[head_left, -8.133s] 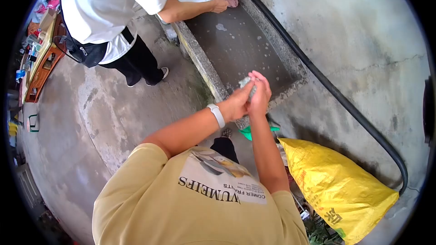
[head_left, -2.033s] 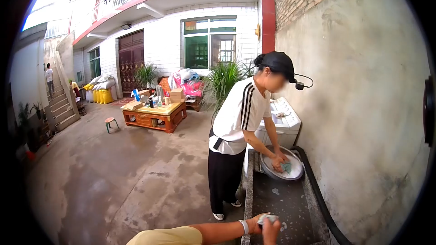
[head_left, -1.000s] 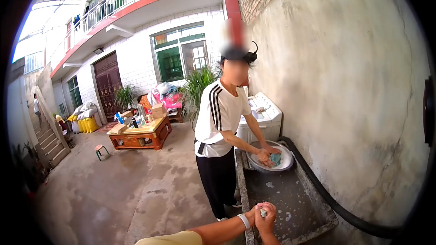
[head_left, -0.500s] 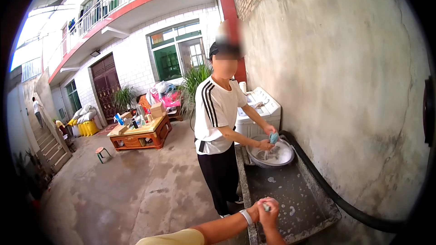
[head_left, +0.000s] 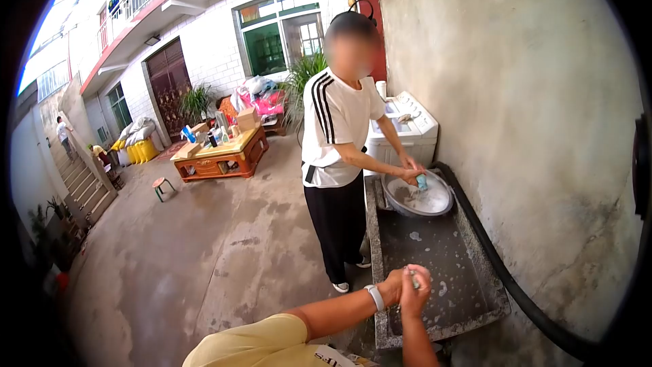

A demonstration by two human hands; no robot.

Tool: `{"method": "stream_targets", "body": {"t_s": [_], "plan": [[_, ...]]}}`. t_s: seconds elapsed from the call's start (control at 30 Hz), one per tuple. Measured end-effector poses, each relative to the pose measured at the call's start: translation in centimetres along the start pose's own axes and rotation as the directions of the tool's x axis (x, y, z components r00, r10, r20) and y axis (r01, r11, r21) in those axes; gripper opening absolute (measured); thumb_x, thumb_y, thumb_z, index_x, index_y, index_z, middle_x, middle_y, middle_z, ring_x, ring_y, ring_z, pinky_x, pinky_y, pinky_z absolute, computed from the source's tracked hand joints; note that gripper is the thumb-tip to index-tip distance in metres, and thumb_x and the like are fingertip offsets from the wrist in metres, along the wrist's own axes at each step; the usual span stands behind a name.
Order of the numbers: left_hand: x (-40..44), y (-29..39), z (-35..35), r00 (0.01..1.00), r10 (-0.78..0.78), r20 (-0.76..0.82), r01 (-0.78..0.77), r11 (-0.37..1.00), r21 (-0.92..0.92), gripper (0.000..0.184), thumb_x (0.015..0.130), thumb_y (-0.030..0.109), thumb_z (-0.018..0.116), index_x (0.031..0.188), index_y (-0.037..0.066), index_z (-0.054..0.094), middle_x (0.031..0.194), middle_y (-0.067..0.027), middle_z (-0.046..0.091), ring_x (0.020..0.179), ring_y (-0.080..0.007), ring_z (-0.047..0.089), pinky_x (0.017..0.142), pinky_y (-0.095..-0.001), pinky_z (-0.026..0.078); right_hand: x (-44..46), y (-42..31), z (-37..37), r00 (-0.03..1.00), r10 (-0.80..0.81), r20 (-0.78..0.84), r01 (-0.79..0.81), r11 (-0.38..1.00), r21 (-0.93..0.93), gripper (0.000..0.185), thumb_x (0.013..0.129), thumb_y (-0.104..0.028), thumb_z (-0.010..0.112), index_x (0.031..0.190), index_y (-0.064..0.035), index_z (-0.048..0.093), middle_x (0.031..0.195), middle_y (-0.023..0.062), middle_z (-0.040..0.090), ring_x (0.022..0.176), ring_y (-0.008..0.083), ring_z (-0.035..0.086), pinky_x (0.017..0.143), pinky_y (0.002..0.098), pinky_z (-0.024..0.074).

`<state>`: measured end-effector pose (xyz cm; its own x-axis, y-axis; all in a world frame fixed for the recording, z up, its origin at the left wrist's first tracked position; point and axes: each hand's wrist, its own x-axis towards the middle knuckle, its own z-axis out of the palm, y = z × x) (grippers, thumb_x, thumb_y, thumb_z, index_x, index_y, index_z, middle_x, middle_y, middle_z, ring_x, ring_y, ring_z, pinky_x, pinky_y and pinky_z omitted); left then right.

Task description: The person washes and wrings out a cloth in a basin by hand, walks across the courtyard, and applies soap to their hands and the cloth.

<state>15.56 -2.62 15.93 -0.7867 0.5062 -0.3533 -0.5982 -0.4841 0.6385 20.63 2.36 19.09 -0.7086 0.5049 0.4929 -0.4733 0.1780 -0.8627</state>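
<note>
Over the near part of the stone trough (head_left: 446, 335), my two hands are pressed together. My left hand (head_left: 392, 287), with a pale band on its wrist, is closed against my right hand (head_left: 416, 292), which is closed too. A bit of pale green cloth (head_left: 415, 281) shows between the fingers; most of it is hidden. Across the trough, a person in a white striped shirt holds a blue-green cloth (head_left: 422, 182) over a metal basin (head_left: 449, 205) of sudsy water. The basin rests on the trough's far end.
A thick black hose (head_left: 499, 268) runs along the wall side of the trough. Behind the basin stands a white washing machine (head_left: 415, 119). To the left are a low wooden table (head_left: 224, 161) with boxes and bottles, and a small stool (head_left: 160, 187). Suds spot the trough bottom.
The view has tilted down and shifted, so more of my yellow shirt shows. My hands stay clasped around the cloth. The other person's hands and blue-green cloth have lowered towards the basin.
</note>
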Motion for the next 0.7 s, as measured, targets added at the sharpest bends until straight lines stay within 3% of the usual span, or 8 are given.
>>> {"method": "stream_targets", "body": {"t_s": [0.03, 0.07, 0.1, 0.13, 0.2, 0.47, 0.57, 0.7], "plan": [[4.6, -2.2, -4.8, 0.971, 0.007, 0.238, 0.036, 0.983, -0.178, 0.019, 0.085, 0.023, 0.04, 0.082, 0.009, 0.052, 0.079, -0.0059, 0.055, 0.068, -0.0184, 0.053, 0.062, -0.0311, 0.044, -0.3, 0.3, 0.3, 0.948, -0.301, 0.104, 0.316, 0.932, -0.178, 0.014, 0.076, -0.011, 0.057, 0.068, -0.0009, 0.053, 0.077, 0.0094, 0.056, 0.081, 0.0199, 0.052, 0.071, 0.0326, 0.0402], [9.0, -4.4, -9.5, 0.887, 0.014, 0.462, 0.149, 0.938, -0.314, 0.021, 0.085, 0.024, 0.035, 0.084, 0.009, 0.05, 0.08, -0.0065, 0.053, 0.065, -0.0189, 0.051, 0.06, -0.0299, 0.042, -0.3, 0.3, 0.7, 0.95, -0.308, 0.048, 0.311, 0.926, -0.214, 0.018, 0.077, -0.012, 0.057, 0.065, -0.0007, 0.05, 0.072, 0.0095, 0.055, 0.075, 0.0188, 0.052, 0.067, 0.0324, 0.0403], [8.3, -4.4, -9.3, 0.889, 0.013, 0.457, 0.151, 0.935, -0.32, 0.021, 0.085, 0.024, 0.035, 0.084, 0.009, 0.05, 0.08, -0.0065, 0.053, 0.065, -0.0189, 0.051, 0.06, -0.0299, 0.042, -0.2, 0.4, 1.0, 0.948, -0.317, -0.008, 0.305, 0.919, -0.251, 0.022, 0.078, -0.014, 0.056, 0.062, -0.0005, 0.048, 0.067, 0.0096, 0.053, 0.069, 0.0178, 0.051, 0.062, 0.0322, 0.0404], [6.7, -4.0, -8.2, 0.943, -0.001, 0.332, -0.064, 0.98, 0.187, 0.019, 0.084, 0.024, 0.042, 0.085, 0.008, 0.052, 0.082, -0.0044, 0.054, 0.07, -0.0168, 0.052, 0.06, -0.032, 0.043, 0.0, 1.3, 0.7, 0.951, -0.31, 0.0, 0.3, 0.92, -0.253, 0.022, 0.078, -0.014, 0.056, 0.062, -0.0005, 0.048, 0.067, 0.0096, 0.053, 0.069, 0.0178, 0.051, 0.062, 0.0322, 0.0404], [0.2, -0.2, 0.2, 0.948, -0.133, -0.288, 0.256, 0.856, 0.449, 0.019, 0.084, 0.024, 0.046, 0.083, 0.008, 0.056, 0.077, -0.0013, 0.055, 0.067, -0.0147, 0.053, 0.055, -0.0334, 0.042, 1.1, 3.8, -0.6, 0.982, 0.163, -0.098, -0.177, 0.972, -0.156, 0.03, 0.08, -0.017, 0.053, 0.058, 0.0003, 0.045, 0.054, 0.0091, 0.047, 0.053, 0.0146, 0.045, 0.05, 0.0307, 0.0359], [-0.3, 0.5, 0.9, 0.926, -0.365, 0.096, 0.372, 0.925, -0.077, 0.02, 0.084, 0.027, 0.047, 0.081, 0.012, 0.059, 0.074, 0.0005, 0.062, 0.065, -0.0122, 0.06, 0.055, -0.0277, 0.049, 3.2, 8.3, -3.6, 0.958, 0.24, -0.157, -0.243, 0.97, -0.001, 0.032, 0.078, -0.028, 0.057, 0.06, -0.0032, 0.051, 0.051, -0.0012, 0.044, 0.046, 0.0087, 0.038, 0.043, 0.0266, 0.0309], [-1.3, 3.2, 1.5, 0.965, -0.227, 0.133, 0.244, 0.961, -0.132, 0.019, 0.082, 0.019, 0.045, 0.087, 0.006, 0.059, 0.087, -0.0083, 0.062, 0.078, -0.021, 0.06, 0.07, -0.0335, 0.05, 3.4, 8.6, -5.1, 0.689, 0.725, 0.019, -0.672, 0.628, 0.391, 0.028, 0.078, -0.03, 0.057, 0.072, -0.003, 0.057, 0.062, 0.0024, 0.051, 0.059, 0.0122, 0.049, 0.051, 0.0261, 0.0392], [-1.6, 3.7, 0.9, 0.972, -0.232, 0.036, 0.234, 0.955, -0.181, 0.025, 0.085, 0.021, 0.038, 0.092, 0.003, 0.055, 0.091, -0.0085, 0.06, 0.086, -0.0212, 0.057, 0.076, -0.0344, 0.046, 2.7, 6.0, -6.2, 0.547, 0.791, 0.272, -0.753, 0.323, 0.574, 0.044, 0.075, -0.033, 0.06, 0.104, -0.0024, 0.047, 0.089, 0.0118, 0.052, 0.073, 0.0222, 0.054, 0.062, 0.0342, 0.0468]]}}
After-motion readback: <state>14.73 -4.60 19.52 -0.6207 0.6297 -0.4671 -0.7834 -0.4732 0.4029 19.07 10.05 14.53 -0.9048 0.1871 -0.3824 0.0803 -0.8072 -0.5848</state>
